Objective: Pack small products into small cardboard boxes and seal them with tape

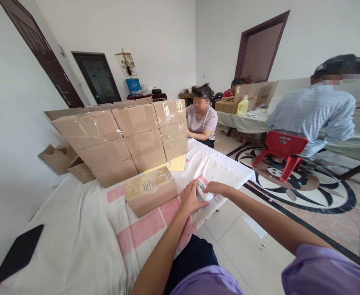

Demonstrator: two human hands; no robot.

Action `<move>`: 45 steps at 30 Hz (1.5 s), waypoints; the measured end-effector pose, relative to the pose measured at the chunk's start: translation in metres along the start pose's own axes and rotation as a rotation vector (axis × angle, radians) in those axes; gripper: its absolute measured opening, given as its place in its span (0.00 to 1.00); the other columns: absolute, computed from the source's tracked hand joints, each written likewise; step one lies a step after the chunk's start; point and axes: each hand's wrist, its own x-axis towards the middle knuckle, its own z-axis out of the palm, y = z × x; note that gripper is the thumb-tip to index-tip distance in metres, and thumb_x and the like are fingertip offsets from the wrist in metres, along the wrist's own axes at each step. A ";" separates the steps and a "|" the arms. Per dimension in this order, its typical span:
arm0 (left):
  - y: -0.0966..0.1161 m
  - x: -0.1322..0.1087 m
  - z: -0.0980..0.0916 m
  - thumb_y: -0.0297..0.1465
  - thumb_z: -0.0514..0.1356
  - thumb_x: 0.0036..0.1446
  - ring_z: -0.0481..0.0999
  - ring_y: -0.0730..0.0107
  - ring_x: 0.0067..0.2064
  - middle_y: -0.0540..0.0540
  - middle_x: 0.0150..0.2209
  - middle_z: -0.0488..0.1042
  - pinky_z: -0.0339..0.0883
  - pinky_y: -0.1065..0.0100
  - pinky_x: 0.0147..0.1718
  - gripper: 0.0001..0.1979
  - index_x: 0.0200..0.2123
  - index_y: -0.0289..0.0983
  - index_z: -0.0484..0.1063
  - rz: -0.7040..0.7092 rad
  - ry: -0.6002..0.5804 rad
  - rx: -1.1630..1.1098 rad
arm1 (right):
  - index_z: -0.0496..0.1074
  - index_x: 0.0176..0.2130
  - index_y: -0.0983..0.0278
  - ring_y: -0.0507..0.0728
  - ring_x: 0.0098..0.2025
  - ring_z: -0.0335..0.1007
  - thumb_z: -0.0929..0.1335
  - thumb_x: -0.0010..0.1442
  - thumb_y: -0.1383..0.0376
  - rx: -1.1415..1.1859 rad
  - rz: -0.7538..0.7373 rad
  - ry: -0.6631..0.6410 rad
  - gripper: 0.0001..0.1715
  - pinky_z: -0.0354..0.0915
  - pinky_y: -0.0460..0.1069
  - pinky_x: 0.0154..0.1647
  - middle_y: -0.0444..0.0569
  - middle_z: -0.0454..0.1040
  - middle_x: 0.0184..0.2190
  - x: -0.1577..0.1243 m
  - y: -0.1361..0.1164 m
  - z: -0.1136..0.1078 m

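Observation:
A small white open box or tray (205, 194) rests at the near right edge of the cloth-covered table. My left hand (191, 198) curls around its left side, thumb along the near edge. At its right, my right hand (216, 188) reaches in with the fingers drawn together; what they pinch, if anything, is too small to tell. Something pale and greenish shows inside, its kind unclear. Just left of my left hand lies a taped brown cardboard box (151, 189) with a line of dark print on top.
Stacked cardboard boxes (143, 135) form a wall across the table's far side. A yellow sheet (177, 163) lies before them, a black flat object (18, 254) at the far left. A co-worker (202, 119) sits beyond; another person is on a red chair (286, 143) at right.

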 end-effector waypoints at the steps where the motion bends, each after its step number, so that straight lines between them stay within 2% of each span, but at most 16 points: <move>1: 0.000 0.000 0.000 0.43 0.76 0.41 0.62 0.46 0.70 0.45 0.72 0.58 0.60 0.47 0.66 0.58 0.72 0.51 0.51 -0.001 0.000 -0.001 | 0.75 0.33 0.65 0.57 0.37 0.71 0.77 0.48 0.61 -0.008 -0.001 -0.020 0.13 0.63 0.48 0.31 0.49 0.76 0.34 0.000 -0.001 -0.002; 4: -0.001 0.001 0.001 0.43 0.76 0.41 0.61 0.46 0.70 0.44 0.72 0.58 0.60 0.47 0.66 0.58 0.72 0.50 0.51 -0.004 -0.004 0.001 | 0.77 0.37 0.64 0.59 0.44 0.73 0.76 0.51 0.58 -0.034 0.005 -0.088 0.15 0.67 0.49 0.35 0.51 0.79 0.41 0.003 -0.004 -0.009; 7: -0.003 0.002 0.002 0.44 0.77 0.40 0.60 0.45 0.70 0.44 0.72 0.58 0.59 0.46 0.66 0.59 0.72 0.49 0.52 -0.012 -0.011 -0.001 | 0.77 0.38 0.64 0.60 0.47 0.73 0.73 0.56 0.56 -0.055 0.010 -0.105 0.15 0.67 0.49 0.37 0.53 0.79 0.44 0.006 -0.008 -0.012; 10: -0.003 0.003 0.002 0.44 0.78 0.38 0.60 0.45 0.70 0.44 0.72 0.58 0.59 0.46 0.66 0.60 0.72 0.49 0.52 -0.017 -0.017 -0.010 | 0.75 0.36 0.64 0.59 0.45 0.74 0.69 0.59 0.57 -0.067 0.018 -0.069 0.13 0.66 0.49 0.35 0.53 0.79 0.41 0.007 -0.010 -0.009; 14: -0.003 0.003 0.001 0.44 0.78 0.37 0.62 0.44 0.70 0.45 0.72 0.58 0.60 0.46 0.65 0.60 0.71 0.49 0.52 -0.015 -0.001 -0.014 | 0.74 0.34 0.65 0.57 0.38 0.72 0.70 0.56 0.62 -0.071 0.017 -0.027 0.08 0.62 0.48 0.32 0.51 0.78 0.34 0.005 -0.011 -0.001; 16: -0.002 0.002 0.001 0.45 0.78 0.37 0.62 0.44 0.69 0.45 0.72 0.58 0.60 0.45 0.65 0.60 0.71 0.50 0.52 -0.014 -0.003 -0.012 | 0.74 0.34 0.65 0.57 0.37 0.72 0.70 0.56 0.62 -0.066 0.013 -0.010 0.08 0.62 0.48 0.31 0.52 0.78 0.35 0.004 -0.012 0.000; 21: -0.001 0.002 -0.001 0.45 0.77 0.38 0.62 0.43 0.69 0.45 0.72 0.58 0.60 0.45 0.65 0.60 0.72 0.52 0.51 0.008 -0.010 -0.015 | 0.74 0.38 0.65 0.59 0.45 0.74 0.67 0.61 0.58 -0.054 -0.016 0.031 0.12 0.67 0.49 0.35 0.56 0.79 0.45 0.006 -0.014 -0.006; 30: -0.003 0.001 0.000 0.44 0.77 0.39 0.61 0.44 0.70 0.45 0.72 0.58 0.59 0.46 0.65 0.59 0.72 0.51 0.52 0.006 -0.012 -0.023 | 0.75 0.44 0.67 0.63 0.50 0.75 0.70 0.59 0.58 -0.034 0.009 0.006 0.17 0.67 0.50 0.35 0.59 0.79 0.51 0.001 -0.003 0.000; 38: -0.002 0.000 -0.002 0.46 0.77 0.40 0.61 0.45 0.70 0.46 0.73 0.57 0.60 0.46 0.65 0.60 0.72 0.52 0.50 0.003 -0.014 -0.001 | 0.79 0.41 0.66 0.63 0.48 0.73 0.72 0.56 0.55 0.010 -0.025 0.012 0.19 0.67 0.51 0.37 0.58 0.79 0.48 -0.003 0.015 -0.008; 42: -0.003 0.000 -0.001 0.46 0.76 0.40 0.60 0.45 0.70 0.45 0.73 0.57 0.59 0.46 0.65 0.60 0.72 0.52 0.49 0.004 -0.016 0.016 | 0.77 0.34 0.64 0.60 0.42 0.71 0.72 0.55 0.56 0.059 -0.046 0.024 0.13 0.66 0.50 0.36 0.54 0.78 0.39 -0.008 0.028 -0.006; 45: -0.004 0.000 0.000 0.46 0.77 0.40 0.60 0.46 0.70 0.45 0.73 0.57 0.59 0.46 0.65 0.60 0.72 0.52 0.49 0.009 -0.007 0.020 | 0.70 0.26 0.63 0.57 0.38 0.68 0.70 0.55 0.57 0.100 -0.086 0.032 0.13 0.64 0.48 0.34 0.49 0.74 0.32 -0.010 0.032 0.000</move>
